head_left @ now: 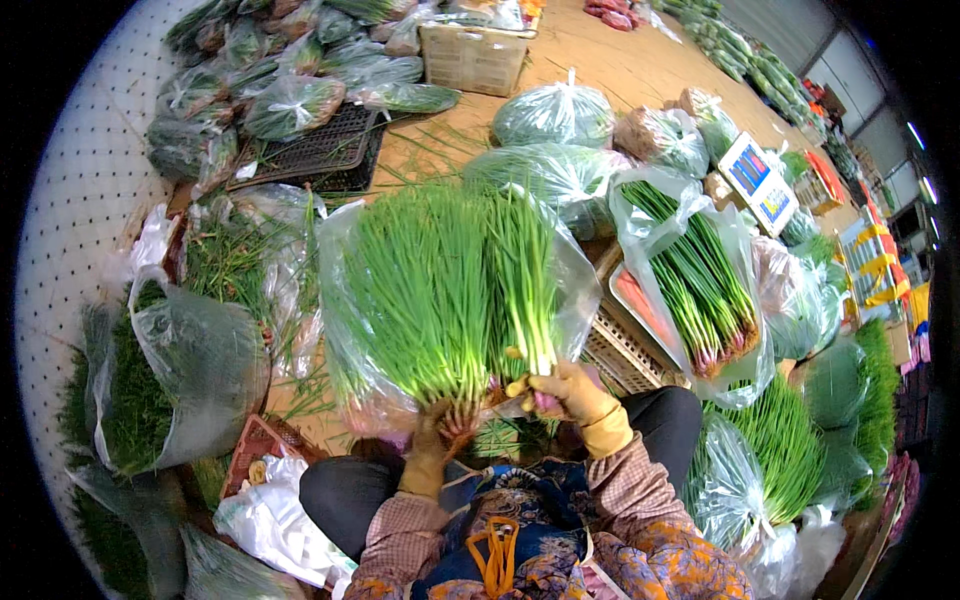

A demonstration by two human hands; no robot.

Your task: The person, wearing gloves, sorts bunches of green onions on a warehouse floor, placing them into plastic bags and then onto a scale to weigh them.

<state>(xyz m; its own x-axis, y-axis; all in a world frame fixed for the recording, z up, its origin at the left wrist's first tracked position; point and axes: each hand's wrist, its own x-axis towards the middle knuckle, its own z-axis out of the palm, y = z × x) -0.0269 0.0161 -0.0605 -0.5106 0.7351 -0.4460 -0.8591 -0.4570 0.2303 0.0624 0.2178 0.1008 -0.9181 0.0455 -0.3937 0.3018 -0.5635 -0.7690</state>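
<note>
I sit with a large bundle of slender green onion-like stalks (415,290) on an open clear plastic bag (350,340) before me. My left hand (428,445), in a tan glove, grips the bundle's reddish root ends at its lower edge, its fingers partly hidden. My right hand (565,395), gloved in yellow-tan, is closed on the pale lower stems of a smaller bunch (530,310) at the bundle's right side. An open bag of darker stalks with purplish bases (690,280) lies just to the right.
Bagged greens (295,105) are heaped back left by black crates (310,135), near a beige crate (470,65). More bags (550,120) lie ahead, a scale (755,185) right. Greens (190,390), a red basket (250,450) and white sacks (265,525) flank me left, loose stalks (760,450) right.
</note>
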